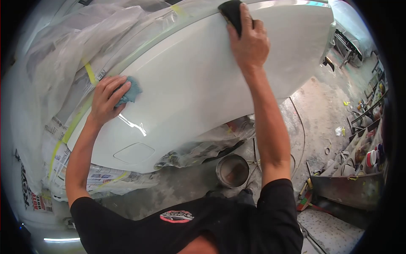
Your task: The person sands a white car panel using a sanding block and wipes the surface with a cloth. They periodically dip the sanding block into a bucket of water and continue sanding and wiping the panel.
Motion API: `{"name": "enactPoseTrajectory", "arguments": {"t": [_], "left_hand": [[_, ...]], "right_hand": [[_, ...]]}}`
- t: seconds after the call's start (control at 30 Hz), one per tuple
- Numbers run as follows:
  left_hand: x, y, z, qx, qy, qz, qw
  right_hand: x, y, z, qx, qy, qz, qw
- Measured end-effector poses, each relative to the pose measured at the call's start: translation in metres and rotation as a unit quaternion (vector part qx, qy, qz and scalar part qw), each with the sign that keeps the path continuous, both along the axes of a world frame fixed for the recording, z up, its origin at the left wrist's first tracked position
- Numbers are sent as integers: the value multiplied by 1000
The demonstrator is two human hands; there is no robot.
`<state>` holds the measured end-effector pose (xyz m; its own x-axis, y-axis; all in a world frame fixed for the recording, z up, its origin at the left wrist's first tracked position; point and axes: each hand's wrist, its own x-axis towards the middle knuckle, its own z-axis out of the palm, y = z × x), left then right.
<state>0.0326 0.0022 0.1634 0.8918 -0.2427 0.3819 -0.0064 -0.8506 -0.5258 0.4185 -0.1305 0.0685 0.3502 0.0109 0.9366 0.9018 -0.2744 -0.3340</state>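
Observation:
A glossy white car body panel (186,76) with an oval fuel-flap outline stretches across the view in front of me. My left hand (105,98) is closed around a crumpled blue cloth (133,90), resting on the panel near its masked left edge. Farther along, my right hand (253,47) grips a black sanding block (231,13) against the panel's upper edge. The block's underside is hidden.
Plastic sheeting (55,63), newspaper and yellow tape cover the car around the panel. Below stands a round bucket (232,170) on the concrete floor, near a hose (303,131). A cluttered shelf (351,186) with cans lines the right side.

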Motion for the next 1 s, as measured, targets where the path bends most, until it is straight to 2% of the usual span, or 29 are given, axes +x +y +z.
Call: {"name": "enactPoseTrajectory", "arguments": {"t": [0.03,0.1,0.17,0.2,0.27,0.3,0.37,0.4,0.5,0.53,0.6,0.67,0.77,0.83,0.87,0.93,0.97,1.0], "left_hand": [[0,-2,1,-1,0,-3,1000],[0,-2,1,7,-3,3,1000],[-4,-3,-1,11,2,11,1000],[-7,0,-3,15,-1,14,1000],[-5,2,-5,19,-1,10,1000],[-4,1,-4,19,-1,7,1000],[2,3,-2,21,-4,0,1000],[3,1,-1,20,-2,-1,1000],[0,-1,-2,18,9,1,1000],[3,0,0,22,6,0,1000],[4,-1,2,27,9,9,1000],[0,-1,-3,29,11,16,999],[-2,6,-5,35,11,17,999],[-3,7,-5,30,11,18,999],[0,6,-3,29,14,20,999],[-1,-2,-1,23,21,29,999],[-4,-3,-3,28,21,38,999],[-7,1,-4,36,20,44,998]], "right_hand": [[-13,5,4,2,15,-32,999],[-98,23,1,-53,-78,16,995],[-170,31,-3,-38,-113,165,979],[-174,27,-2,-38,-123,169,977],[-122,21,-15,-63,-167,127,976],[-78,12,-25,-72,-160,47,983],[44,-4,-50,4,-75,-2,997],[85,-26,-54,65,13,3,998],[87,-13,-61,137,62,-63,987],[53,-13,-60,58,59,-27,996],[-15,1,-69,13,-104,-11,994],[-54,-16,-67,-22,-133,102,986],[49,-18,-72,22,-135,55,989],[129,-38,-70,60,-1,27,998],[145,-51,-64,24,133,23,991],[131,-34,-54,125,137,-75,980],[111,-22,-57,134,130,-21,982],[71,-13,-55,85,42,-12,995]]}}
